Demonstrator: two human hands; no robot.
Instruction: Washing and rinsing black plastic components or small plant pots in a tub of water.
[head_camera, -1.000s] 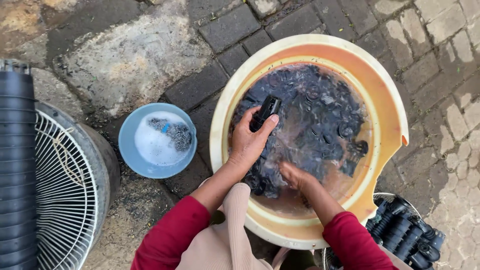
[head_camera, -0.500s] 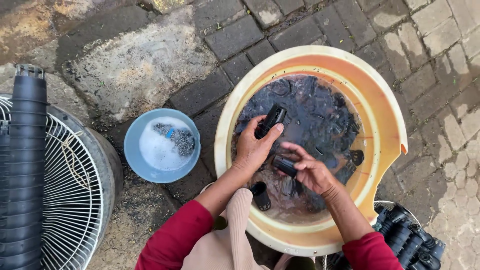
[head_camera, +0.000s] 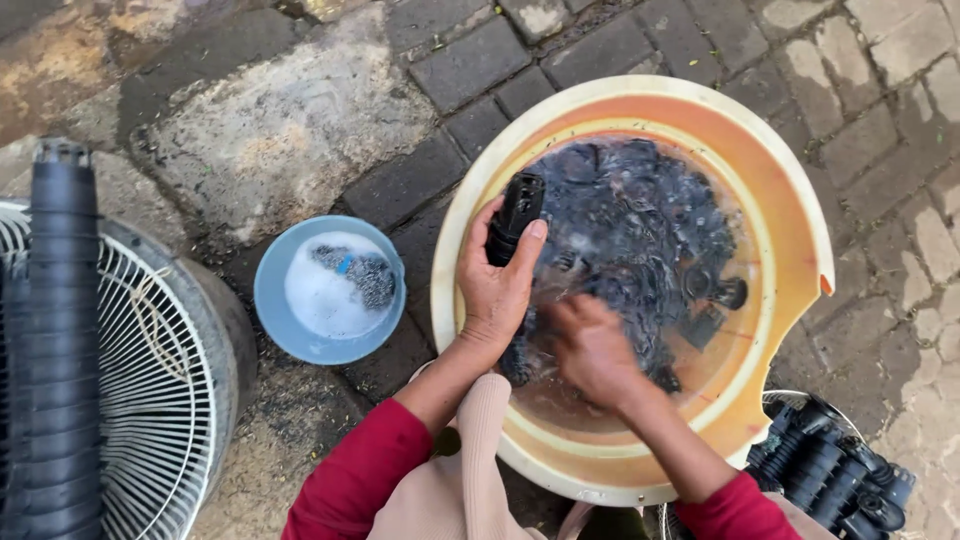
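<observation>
We keep our left hand (head_camera: 495, 285) clamped on the pot (head_camera: 515, 215) over the basin (head_camera: 800, 240) while our blurred right hand (head_camera: 590, 350), grip unclear, perhaps scrubs underwater.

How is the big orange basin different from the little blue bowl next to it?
The orange basin is far wider than the blue bowl. The orange basin holds murky water crowded with small black pots; the blue bowl holds white suds and a scouring pad. Both hands are at the orange basin; none is at the blue bowl. Both are round and stand on paving.
</observation>
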